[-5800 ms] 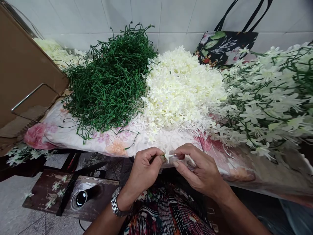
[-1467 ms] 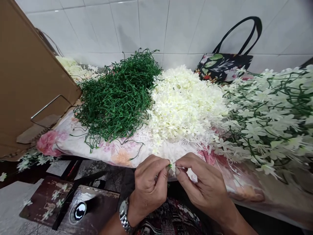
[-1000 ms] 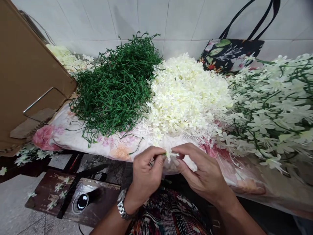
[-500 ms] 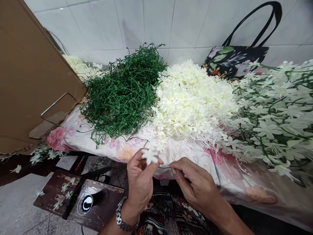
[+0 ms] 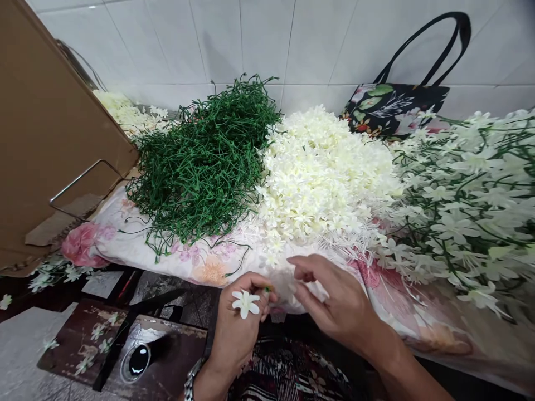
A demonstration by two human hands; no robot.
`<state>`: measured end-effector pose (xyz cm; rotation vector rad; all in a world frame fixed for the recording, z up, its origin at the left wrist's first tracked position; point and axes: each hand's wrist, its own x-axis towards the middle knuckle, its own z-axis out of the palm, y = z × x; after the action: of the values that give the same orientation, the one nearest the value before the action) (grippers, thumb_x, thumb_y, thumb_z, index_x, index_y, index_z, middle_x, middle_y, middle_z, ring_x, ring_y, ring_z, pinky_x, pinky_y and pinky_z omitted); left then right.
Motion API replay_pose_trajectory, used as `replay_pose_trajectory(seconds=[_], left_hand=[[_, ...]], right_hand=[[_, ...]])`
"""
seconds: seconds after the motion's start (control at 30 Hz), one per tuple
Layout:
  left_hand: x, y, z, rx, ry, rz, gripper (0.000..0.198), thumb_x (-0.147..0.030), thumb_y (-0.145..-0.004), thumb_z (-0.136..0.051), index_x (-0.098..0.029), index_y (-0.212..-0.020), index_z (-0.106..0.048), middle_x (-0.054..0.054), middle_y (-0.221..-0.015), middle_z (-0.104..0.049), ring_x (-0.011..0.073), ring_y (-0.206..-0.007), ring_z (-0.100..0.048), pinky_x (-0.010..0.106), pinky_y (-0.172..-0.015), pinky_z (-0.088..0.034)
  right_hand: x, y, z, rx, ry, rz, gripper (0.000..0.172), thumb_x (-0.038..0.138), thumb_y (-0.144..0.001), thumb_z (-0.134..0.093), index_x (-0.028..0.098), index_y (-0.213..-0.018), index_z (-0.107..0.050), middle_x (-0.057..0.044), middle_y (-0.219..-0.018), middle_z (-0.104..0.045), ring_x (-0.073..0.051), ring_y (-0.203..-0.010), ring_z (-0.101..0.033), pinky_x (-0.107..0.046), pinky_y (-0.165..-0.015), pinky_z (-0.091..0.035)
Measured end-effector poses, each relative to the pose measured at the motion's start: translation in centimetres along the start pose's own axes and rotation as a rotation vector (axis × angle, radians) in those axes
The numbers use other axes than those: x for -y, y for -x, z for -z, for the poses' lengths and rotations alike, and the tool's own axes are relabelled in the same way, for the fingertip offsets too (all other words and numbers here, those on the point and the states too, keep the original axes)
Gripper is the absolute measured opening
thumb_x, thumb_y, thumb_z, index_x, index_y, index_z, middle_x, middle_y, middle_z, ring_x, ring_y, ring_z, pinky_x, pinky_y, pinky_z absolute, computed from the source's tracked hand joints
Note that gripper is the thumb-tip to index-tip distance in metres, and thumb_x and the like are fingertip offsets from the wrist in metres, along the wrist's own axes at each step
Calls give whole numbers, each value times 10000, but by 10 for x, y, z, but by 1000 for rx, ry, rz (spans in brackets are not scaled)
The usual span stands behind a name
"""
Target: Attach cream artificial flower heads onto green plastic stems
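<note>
In my left hand (image 5: 234, 337) the fingers are curled in a pinch around an artificial flower stem. Its white bloom (image 5: 246, 303) lies over the back of the hand near the thumb, and a small green stem tip (image 5: 268, 289) pokes out by the fingertips. My right hand (image 5: 338, 303) is just to the right, thumb and fingers apart, nothing visible between them. Ahead of it lies a pile of loose white blossoms (image 5: 321, 172). To the left of these is a tangled heap of green plastic stems (image 5: 200, 167).
Finished-looking white flower sprays (image 5: 463, 206) spread over the right side of the floral cloth (image 5: 167, 259). A black floral bag (image 5: 388, 108) leans on the tiled wall. A cardboard box (image 5: 54, 133) stands at left. Below, a cup of dark liquid (image 5: 137, 361) rests on a brown stool.
My right hand has let go of the stem and opened. My left hand has turned and lowered slightly, so the bloom now shows over its back.
</note>
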<state>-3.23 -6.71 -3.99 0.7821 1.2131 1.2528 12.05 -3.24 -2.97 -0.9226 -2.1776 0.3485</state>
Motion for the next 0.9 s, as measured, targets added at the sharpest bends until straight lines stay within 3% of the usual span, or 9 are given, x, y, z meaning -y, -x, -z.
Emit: replay_pose_trajectory(seconds=[0.1,0.17,0.3,0.4,0.53,0.73,0.9], left_hand=[[-5,-6,5,-87,35,-42,99,-228,-694,-650,-137,-681,-613,-9,-564,-592,74,-439,-458,188,-433,-362],[-10,-10,7,-120,32,-66,114,-239,-699,-653,-141,-672,-603,-8,-562,-589,88,-455,-494,199,-447,-394],[-16,-15,3,-125,91,-20,130,-245,-693,-654,-151,-660,-570,-42,-502,-527,56,-394,-408,170,-394,-328],[-17,-14,-4,-102,195,69,184,-256,-652,-696,-147,-646,-548,-48,-486,-505,31,-389,-328,142,-373,-246],[-13,-12,-16,-40,287,157,238,-306,-662,-735,-150,-730,-568,-55,-503,-487,35,-425,-332,138,-392,-246],[-2,-12,-27,-10,272,140,247,-237,-609,-784,-144,-624,-556,-85,-475,-386,21,-426,-284,133,-407,-250],[1,-11,-30,53,198,153,211,-280,-644,-760,-139,-663,-604,-80,-485,-369,29,-443,-292,133,-416,-267]], right_hand=[[-8,-11,-9,89,199,-23,100,143,-861,-477,129,-876,-575,-60,-758,-545,-170,-715,-509,-302,-631,-456],[-9,-19,-18,151,336,14,143,110,-840,-477,147,-739,-572,-57,-723,-534,-178,-691,-486,-305,-611,-431],[-10,-23,-23,94,428,92,253,28,-829,-440,150,-639,-554,-46,-666,-514,-156,-640,-441,-275,-577,-377],[-8,-17,-14,19,367,148,242,36,-849,-444,136,-682,-588,-44,-652,-520,-147,-636,-437,-272,-585,-370],[-4,-4,0,-44,333,212,164,91,-874,-465,100,-839,-625,-56,-673,-551,-150,-648,-447,-288,-587,-372],[1,8,10,-49,297,267,210,84,-892,-427,70,-824,-625,-63,-636,-555,-154,-636,-478,-292,-559,-386],[-2,16,16,-78,242,312,276,80,-911,-352,31,-893,-622,-84,-655,-584,-173,-683,-532,-302,-570,-430]])
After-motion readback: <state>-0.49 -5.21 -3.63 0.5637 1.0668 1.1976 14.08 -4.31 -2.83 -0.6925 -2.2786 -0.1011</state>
